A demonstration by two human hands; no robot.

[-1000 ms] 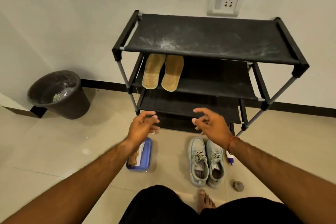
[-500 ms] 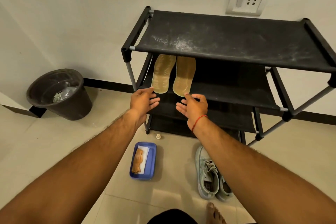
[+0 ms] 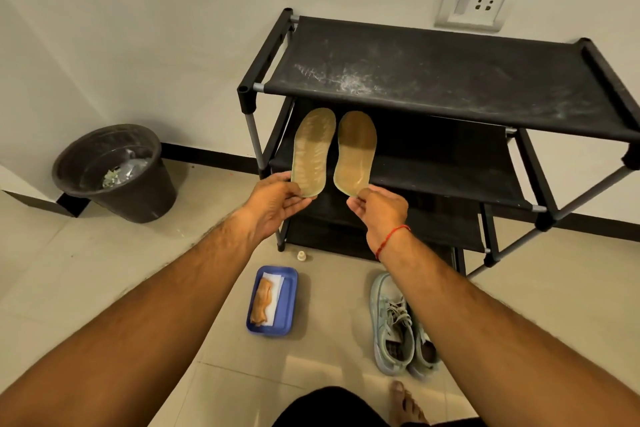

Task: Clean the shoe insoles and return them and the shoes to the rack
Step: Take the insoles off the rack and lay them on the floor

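Note:
Two tan insoles lie side by side on the second shelf of a black shoe rack (image 3: 450, 180), their heels over its front edge. My left hand (image 3: 273, 204) pinches the heel of the left insole (image 3: 311, 152). The heel of the right insole (image 3: 356, 152) is gripped by my right hand (image 3: 381, 211), which wears a red thread at the wrist. A pair of pale green sneakers (image 3: 394, 326) stands on the floor below my right forearm, partly hidden by it.
A blue tray (image 3: 289, 302) with a brown cloth (image 3: 261, 302) on white paper sits on the floor before the rack. A small white cap (image 3: 302, 255) lies near the rack's leg. A dark bin (image 3: 117, 173) stands at left. The dusty top shelf (image 3: 433, 80) overhangs.
Both hands rose from in front of the lower shelves to the second shelf and closed on the insole heels. The view moved closer and leftward.

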